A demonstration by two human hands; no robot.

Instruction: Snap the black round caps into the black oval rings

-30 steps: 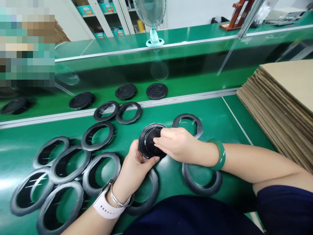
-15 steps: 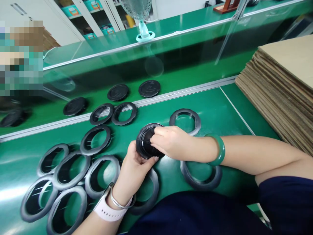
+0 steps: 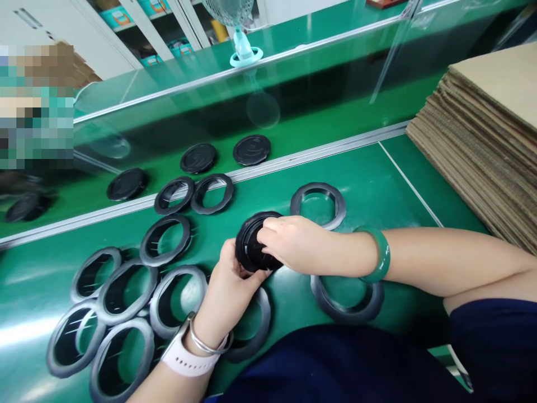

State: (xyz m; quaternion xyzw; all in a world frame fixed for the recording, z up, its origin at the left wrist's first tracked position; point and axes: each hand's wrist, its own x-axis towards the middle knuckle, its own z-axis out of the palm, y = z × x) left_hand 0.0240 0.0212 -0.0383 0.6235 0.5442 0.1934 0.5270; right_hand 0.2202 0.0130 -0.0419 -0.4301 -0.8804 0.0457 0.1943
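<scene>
My left hand (image 3: 230,288) grips the lower left rim of a black round plastic part (image 3: 250,240), tilted up off the green table (image 3: 369,179). My right hand (image 3: 293,243), with a green bangle on the wrist, is closed over the part's right side, fingertips pressing into its middle. Several grey-black rings (image 3: 123,288) lie flat to the left. One ring (image 3: 319,202) lies just beyond my right hand and another (image 3: 347,296) under my right forearm. A further ring (image 3: 251,324) lies beneath my left wrist.
A stack of flat cardboard sheets (image 3: 486,129) fills the right side. Beyond a metal rail (image 3: 126,204), black round lids (image 3: 251,149) sit on a green belt. A small fan (image 3: 239,33) stands on the far shelf. A person, blurred, is at the far left.
The view has shifted slightly, so everything sits a little higher in the picture. Both hands stay on the black round part, with only small finger movement.
</scene>
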